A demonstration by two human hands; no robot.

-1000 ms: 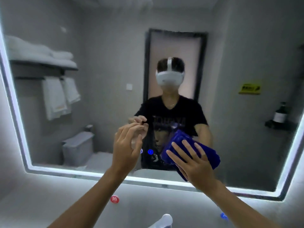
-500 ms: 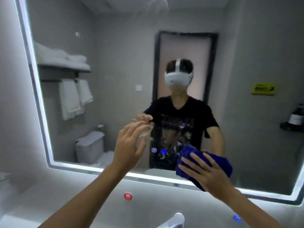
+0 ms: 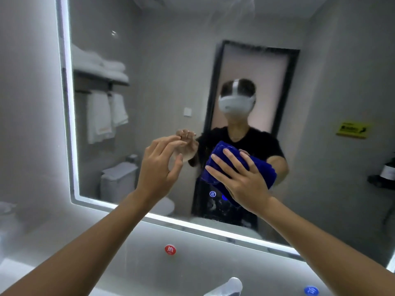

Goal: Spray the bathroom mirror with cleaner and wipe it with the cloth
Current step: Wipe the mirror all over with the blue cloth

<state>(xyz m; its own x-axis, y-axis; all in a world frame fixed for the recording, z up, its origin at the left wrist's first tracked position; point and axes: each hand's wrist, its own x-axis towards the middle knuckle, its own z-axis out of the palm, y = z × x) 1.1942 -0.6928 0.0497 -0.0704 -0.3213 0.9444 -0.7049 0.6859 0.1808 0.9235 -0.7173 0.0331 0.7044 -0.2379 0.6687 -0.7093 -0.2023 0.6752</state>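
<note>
The right hand (image 3: 245, 184) presses the blue cloth (image 3: 239, 167) flat against the mirror (image 3: 149, 82), low and near the middle of the glass. Fingers (image 3: 229, 159) are spread wide over the folded cloth, which bunches under the palm and pokes out above and to the right of the fingertips. Good wiping here means even pressure and overlapping passes, working toward the lit frame (image 3: 70, 124). The left hand (image 3: 160, 167) hovers empty just beside, fingers loosely curled, thumb apart, holding nothing. No spray bottle is in sight.
</note>
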